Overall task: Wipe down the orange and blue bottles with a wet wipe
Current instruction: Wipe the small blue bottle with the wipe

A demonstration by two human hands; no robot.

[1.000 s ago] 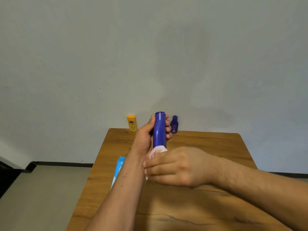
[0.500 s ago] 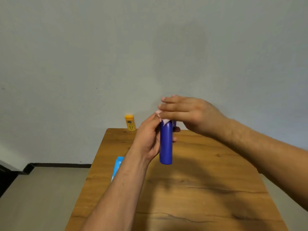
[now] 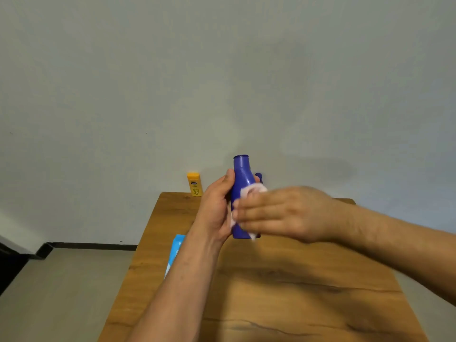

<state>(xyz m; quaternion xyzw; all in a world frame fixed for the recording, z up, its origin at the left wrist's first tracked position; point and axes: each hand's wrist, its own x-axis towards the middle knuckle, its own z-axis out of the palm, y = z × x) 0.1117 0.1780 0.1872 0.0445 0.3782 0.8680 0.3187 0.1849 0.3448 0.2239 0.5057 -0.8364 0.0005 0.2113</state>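
Observation:
My left hand (image 3: pixel 217 208) grips a tall blue bottle (image 3: pixel 241 176) upright above the wooden table (image 3: pixel 283 280). My right hand (image 3: pixel 278 213) wraps a white wet wipe (image 3: pixel 254 190) around the lower half of that bottle, hiding its middle. An orange bottle (image 3: pixel 195 184) stands at the table's far left corner. The cap of a small blue bottle (image 3: pixel 258 176) peeks out behind the held one; the rest of it is hidden.
A light blue wipe pack (image 3: pixel 176 250) lies at the table's left edge, partly under my left forearm. A plain wall rises right behind the table. Floor lies to the left, below the table edge.
My right hand with the wipe went from the bottle's lower end up over its top, then back down around its lower half. The bottle's top end is now bare.

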